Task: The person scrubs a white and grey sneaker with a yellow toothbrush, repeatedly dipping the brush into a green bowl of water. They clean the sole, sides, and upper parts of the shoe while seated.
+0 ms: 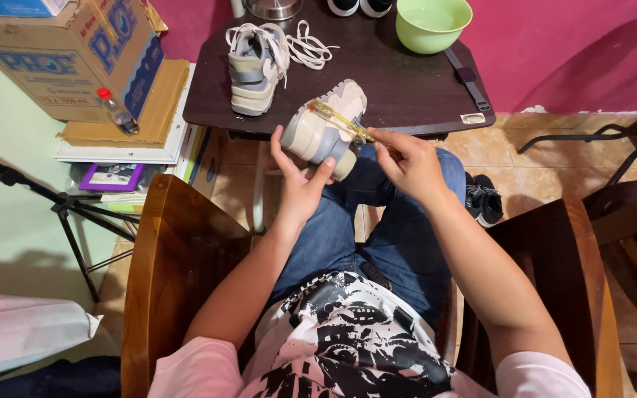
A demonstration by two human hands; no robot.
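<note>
Beige and grey, the sneaker (324, 129) sat sole-up over the lap, cupped by the left hand (298, 186); right-hand fingers (385, 141) pinched a yellow brush (339, 120) at its two o'clock. Probably light, stiff-soled; best gripped at the heel.

beige-grey sneaker (324, 129), green bowl (433, 23), magenta wall (562, 51)

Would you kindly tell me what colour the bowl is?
Light green bowl, seen in the head view.
</note>
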